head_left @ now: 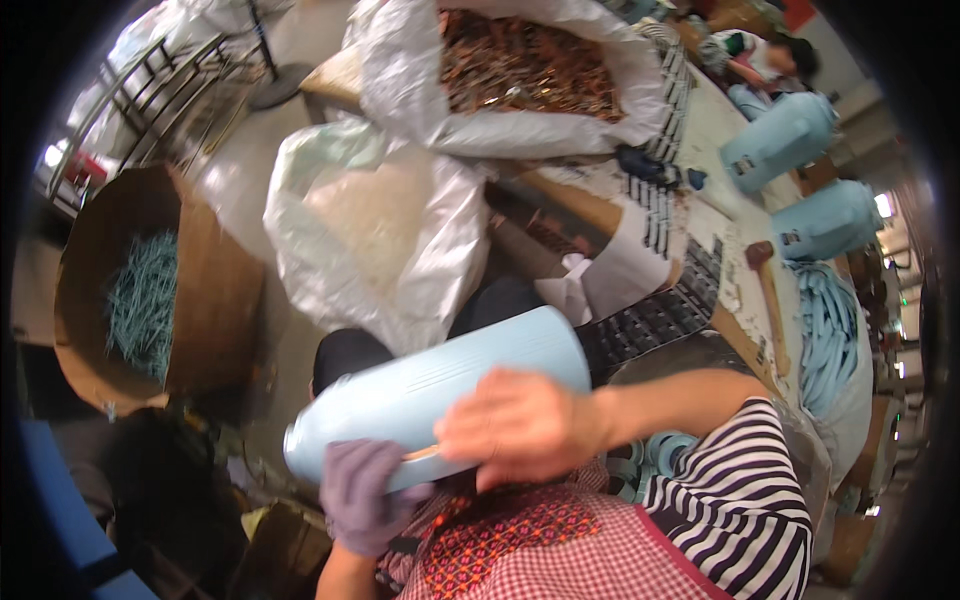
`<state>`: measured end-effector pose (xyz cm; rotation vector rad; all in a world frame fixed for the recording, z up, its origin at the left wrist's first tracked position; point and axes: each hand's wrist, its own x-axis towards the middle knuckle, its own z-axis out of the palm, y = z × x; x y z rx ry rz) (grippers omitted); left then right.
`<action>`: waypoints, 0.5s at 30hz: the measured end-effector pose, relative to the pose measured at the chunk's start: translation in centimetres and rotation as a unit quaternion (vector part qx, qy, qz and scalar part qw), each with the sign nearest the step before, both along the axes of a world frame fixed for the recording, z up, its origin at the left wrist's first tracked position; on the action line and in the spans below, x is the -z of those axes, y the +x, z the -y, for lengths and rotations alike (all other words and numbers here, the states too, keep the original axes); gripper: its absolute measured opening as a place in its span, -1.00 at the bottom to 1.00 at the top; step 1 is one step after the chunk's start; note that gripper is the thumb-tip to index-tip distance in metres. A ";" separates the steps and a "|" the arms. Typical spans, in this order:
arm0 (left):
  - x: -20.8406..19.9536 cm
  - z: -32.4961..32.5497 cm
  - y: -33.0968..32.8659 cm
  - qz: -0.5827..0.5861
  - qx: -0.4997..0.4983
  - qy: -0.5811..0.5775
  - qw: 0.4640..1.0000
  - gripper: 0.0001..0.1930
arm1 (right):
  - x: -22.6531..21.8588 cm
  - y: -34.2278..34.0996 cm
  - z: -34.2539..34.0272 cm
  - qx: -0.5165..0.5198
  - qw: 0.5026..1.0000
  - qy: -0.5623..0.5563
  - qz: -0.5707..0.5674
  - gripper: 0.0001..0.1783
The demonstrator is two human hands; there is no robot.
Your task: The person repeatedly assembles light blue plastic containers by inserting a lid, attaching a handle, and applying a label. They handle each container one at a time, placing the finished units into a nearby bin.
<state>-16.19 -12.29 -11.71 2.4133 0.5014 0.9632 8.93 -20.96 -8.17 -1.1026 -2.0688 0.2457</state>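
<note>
A light blue bottle-shaped flask body (465,365) lies tilted across my lap, its narrow neck to the left and its wide end to the upper right. Near the neck, my left hand (365,495), in a grey-purple glove, grips it from below. My bare right hand (525,425) reaches over the near side of the body, fingers bent and pressed together, slightly blurred. Between the two hands a thin tan strip (424,453) shows against the blue surface; most of it is hidden, and what it is I cannot make out.
At left stands a round brown bin (215,300) with blue-green strips (145,300). Ahead are a white sack (450,220) of pale material and another of brown scraps (530,65). The right-hand table holds blue flask bodies (780,140) and a hammer (770,300). Another person (760,60) sits beyond.
</note>
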 end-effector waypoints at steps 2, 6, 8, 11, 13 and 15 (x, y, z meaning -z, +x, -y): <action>-2.5 -1.2 0.3 -0.020 -0.061 -0.138 0.988 -0.62 | -1.2 7.5 -3.6 0.070 0.996 0.040 -0.041 -0.81; -3.3 -2.7 3.2 -0.109 -0.027 -0.356 0.928 -0.74 | -2.0 23.8 -10.4 0.459 0.882 0.057 0.088 -0.81; -2.2 -3.3 4.7 -0.174 0.021 -0.382 0.907 -0.73 | -0.5 29.1 -12.3 0.474 0.855 -0.043 0.207 -0.81; -1.8 -3.5 5.7 -0.101 0.022 -0.425 0.899 -0.71 | 0.5 31.8 -14.7 0.378 0.888 -0.242 0.103 -0.79; -1.5 -4.2 5.8 -0.118 0.035 -0.429 0.895 -0.70 | 0.9 32.0 -14.9 0.407 0.887 -0.203 0.079 -0.76; -1.4 -4.6 5.9 -0.122 0.033 -0.466 0.876 -0.70 | 1.0 31.5 -14.8 0.454 0.881 -0.130 0.041 -0.76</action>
